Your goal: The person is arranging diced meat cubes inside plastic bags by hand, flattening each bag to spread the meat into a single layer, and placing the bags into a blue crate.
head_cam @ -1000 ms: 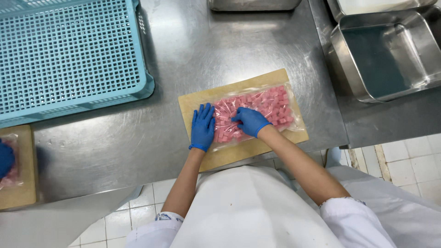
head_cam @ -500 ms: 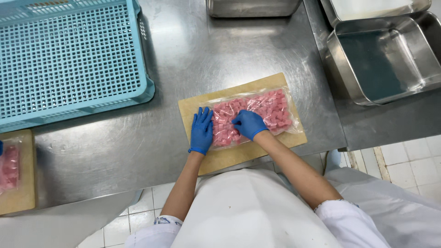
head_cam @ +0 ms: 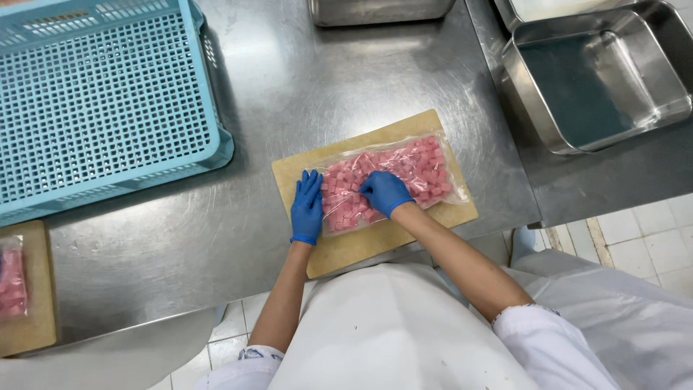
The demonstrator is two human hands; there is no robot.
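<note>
Bag [head_cam: 390, 180] of pink cubes lies on the board [head_cam: 361, 249]. Right hand [head_cam: 385, 192] has slid from mid-bag toward its left end, palm down, pressing; left hand [head_cam: 307, 207] stays flat on the bag's left edge. Flattening continues.

Bright overhead light is washing evenly across the brushed stainless-steel table [head_cam: 346, 79], throwing soft glare patches and only faint shadows; focus is staying sharp, edges bending slightly.
</note>
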